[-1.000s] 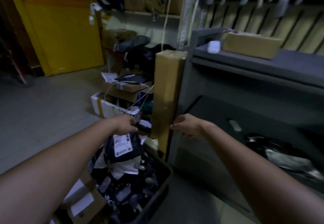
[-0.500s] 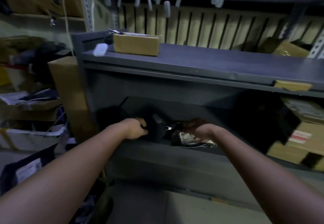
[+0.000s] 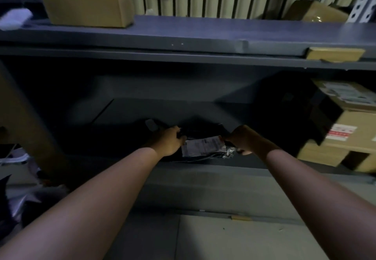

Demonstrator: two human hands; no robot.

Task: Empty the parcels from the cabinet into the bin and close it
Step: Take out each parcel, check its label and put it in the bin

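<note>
Dim storeroom, grey metal cabinet [image 3: 183,35] with its lower compartment open and mostly in shadow. Both arms reach into it.

- Task thing: dark plastic-wrapped parcel [image 3: 203,146] with a white shipping label, lying at the front edge of the lower compartment, between the two hands. More dark wrap lies behind it, count unclear.
- Left hand [image 3: 168,141]: grip closed on the dark wrap at the parcel's left end, fingers curled over it. The fingertips are lost in shadow.
- Right hand [image 3: 242,139]: grip narrow, pinching the parcel's right end beside the crinkled foil-like corner.
- Bin: not clearly in view. Dark bags at the lower left edge may be its contents, cannot tell.
- Other: cardboard box [image 3: 87,7] on the cabinet top, stacked cartons [image 3: 345,131] in the compartment to the right.

Step judged: pick-up phase of emptying, with the parcel held but not yet lifted out. Next move likely needs both hands to lift it over the compartment's front lip and swing it left and down toward the bin. Soft wrap may sag or snag on the lip. Closing comes later, since other parcels seem to be left.
</note>
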